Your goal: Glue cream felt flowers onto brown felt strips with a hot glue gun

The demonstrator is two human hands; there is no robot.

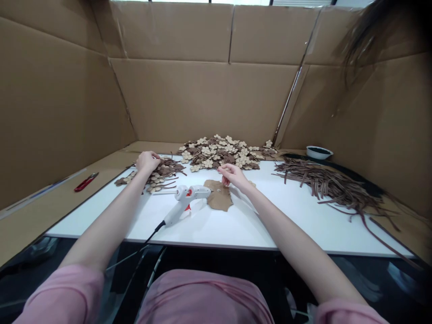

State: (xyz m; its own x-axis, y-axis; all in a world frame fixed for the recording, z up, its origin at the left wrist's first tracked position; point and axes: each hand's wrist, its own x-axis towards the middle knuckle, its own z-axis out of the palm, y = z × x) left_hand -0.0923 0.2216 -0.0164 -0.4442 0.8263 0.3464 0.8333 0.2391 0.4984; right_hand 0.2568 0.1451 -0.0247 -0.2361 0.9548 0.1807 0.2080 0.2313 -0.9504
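My left hand is at the left pile of flower pieces with brown strips, its fingers curled together at the pile's far edge. What they grip, if anything, is hidden. My right hand hovers above a tan-brown scrap of leather-like material, thumb and fingertips pinched. Anything between them is too small to name. A white hot glue gun with a red trigger lies between my arms, its nozzle pointing right onto the scrap. A small pale piece shows partly beside my right wrist.
A big heap of beige and brown flower cutouts rises at the back of the white board. Brown strips lie in a bundle at right, near a white bowl. A red utility knife lies left. Cardboard walls surround everything.
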